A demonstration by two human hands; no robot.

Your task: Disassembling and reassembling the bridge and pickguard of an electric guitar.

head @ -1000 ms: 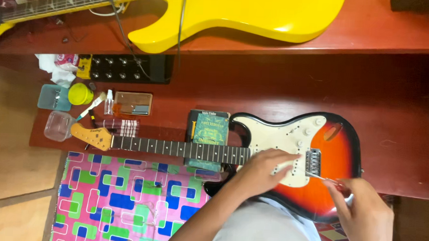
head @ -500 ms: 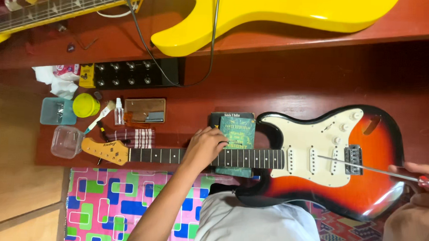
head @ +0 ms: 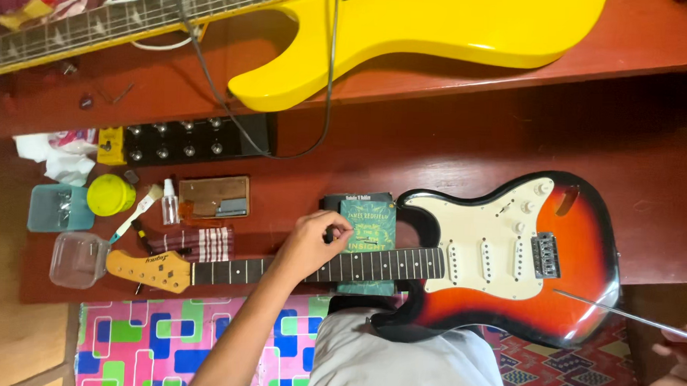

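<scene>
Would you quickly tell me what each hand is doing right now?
Left hand: fingers curled on the guitar neck.
Right hand: holding a thin metal rod; mostly out of frame.

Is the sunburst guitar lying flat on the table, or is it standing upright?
Lying flat. The sunburst guitar rests face up on the red table, neck over a green book, left hand on its neck.

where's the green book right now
In the head view, the green book lies mid-table under the sunburst guitar's neck, just right of the left hand.
</scene>
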